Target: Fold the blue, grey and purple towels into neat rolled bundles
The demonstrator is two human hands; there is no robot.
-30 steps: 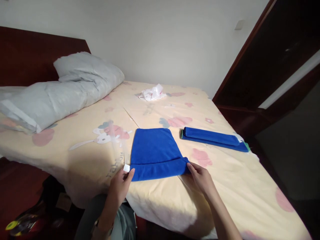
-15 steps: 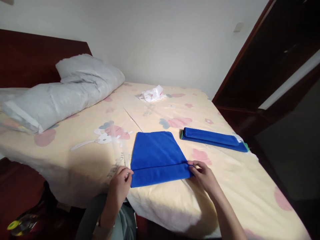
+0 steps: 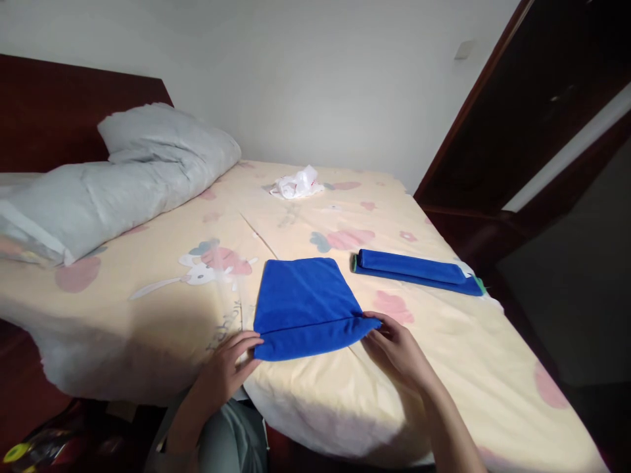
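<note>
A blue cloth (image 3: 306, 292) lies on the bed, its near edge folded over into a strip. My left hand (image 3: 231, 361) pinches the left end of that strip between thumb and fingers. At the other end, my right hand (image 3: 392, 341) grips the corner of the fold, which is lifted and bent upward a little. Part of the right fingertips is hidden under the cloth. To the right lies a second blue cloth (image 3: 411, 268), folded into a long narrow roll with green edging at its ends.
The bed has a cream sheet (image 3: 296, 230) printed with rabbits and strawberries. A grey quilt (image 3: 142, 190) is bunched at the left by the dark headboard (image 3: 73, 112). A crumpled white plastic bag (image 3: 297, 182) sits near the wall. A yellow-capped bottle (image 3: 29, 454) is on the floor.
My right hand has raised and curled the right corner of the folded strip. My left hand has shifted its grip, thumb now below the fold's left end. The view has moved slightly.
</note>
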